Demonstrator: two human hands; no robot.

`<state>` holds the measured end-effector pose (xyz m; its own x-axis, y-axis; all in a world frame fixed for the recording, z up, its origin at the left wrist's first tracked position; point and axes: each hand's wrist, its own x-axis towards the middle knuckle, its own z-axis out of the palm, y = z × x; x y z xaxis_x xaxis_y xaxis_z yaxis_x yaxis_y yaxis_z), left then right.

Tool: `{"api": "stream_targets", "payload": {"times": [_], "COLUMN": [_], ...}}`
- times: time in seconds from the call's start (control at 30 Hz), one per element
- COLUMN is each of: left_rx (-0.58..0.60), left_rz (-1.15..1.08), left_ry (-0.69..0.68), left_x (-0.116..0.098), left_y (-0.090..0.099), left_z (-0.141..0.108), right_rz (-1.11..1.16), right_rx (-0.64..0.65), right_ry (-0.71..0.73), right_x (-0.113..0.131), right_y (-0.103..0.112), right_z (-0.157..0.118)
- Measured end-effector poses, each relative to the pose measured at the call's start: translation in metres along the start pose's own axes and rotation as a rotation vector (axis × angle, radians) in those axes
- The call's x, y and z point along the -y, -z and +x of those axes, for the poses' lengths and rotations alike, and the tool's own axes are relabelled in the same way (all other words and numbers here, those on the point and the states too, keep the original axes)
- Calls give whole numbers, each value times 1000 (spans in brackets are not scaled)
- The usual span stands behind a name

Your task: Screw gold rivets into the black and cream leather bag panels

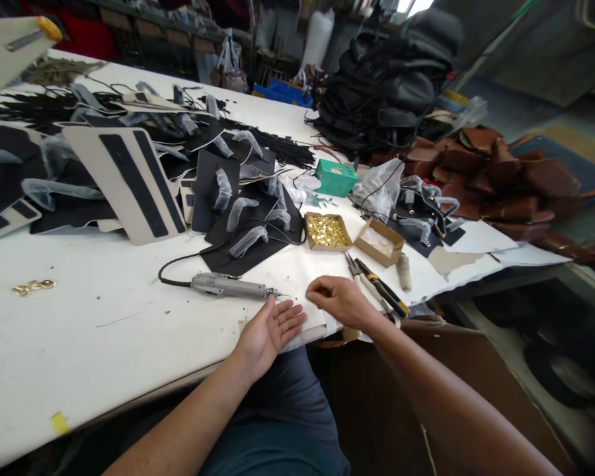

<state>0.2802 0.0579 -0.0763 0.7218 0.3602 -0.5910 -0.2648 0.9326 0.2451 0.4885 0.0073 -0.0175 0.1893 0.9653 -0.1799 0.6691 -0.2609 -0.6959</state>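
Note:
My left hand point(269, 330) is held palm up at the table's front edge, fingers stretched out, with nothing visible lying in it. Just beyond its thumb lies a grey electric screwdriver point(233, 286) with a black cable, its bit pointing right. To the right, my right hand point(337, 299) hovers with its fingers curled together in a pinch; whatever they hold, if anything, is hidden. Beside that hand rest pliers point(383, 289) with black-and-yellow handles. Behind it stand a small box of gold-coloured metal pieces point(327, 231) and a cardboard box point(379, 242) with whitish contents.
Black panels with plastic-wrapped handles point(248, 218) and a pale panel with black strips point(126, 185) are piled at the left. A green box point(336, 177) stands mid-table. Black bags point(381, 86) and brown leather pieces point(500, 172) are heaped behind. Gold fittings point(34, 286) lie far left.

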Motion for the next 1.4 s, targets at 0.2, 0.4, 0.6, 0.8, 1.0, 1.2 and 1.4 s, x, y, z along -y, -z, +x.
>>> {"api": "stream_targets", "payload": {"times": [0.2, 0.4, 0.6, 0.8, 1.0, 1.2, 1.4], "left_rx": [87, 73, 50, 36, -6, 4, -3], "left_rz": [-45, -56, -63, -58, -29, 31, 41], "left_ry": [-53, -44, -38, -30, -9, -4, -6], "left_x": [2, 3, 2, 2, 1, 0, 0], "left_y": [8, 10, 8, 8, 5, 2, 0], "left_z": [1, 1, 1, 2, 1, -1, -2], "right_rz": [-146, -121, -137, -175, -171, -286, -418], "right_rx": [97, 69, 29, -31, -182, -360, -235], "right_ry": [35, 46, 39, 25, 8, -115, -101], "right_x": [25, 21, 24, 19, 5, -34, -64], "right_y": [-60, -55, -53, -52, -31, 18, 24], "right_z": [-14, -15, -20, -18, -10, 11, 26]}}
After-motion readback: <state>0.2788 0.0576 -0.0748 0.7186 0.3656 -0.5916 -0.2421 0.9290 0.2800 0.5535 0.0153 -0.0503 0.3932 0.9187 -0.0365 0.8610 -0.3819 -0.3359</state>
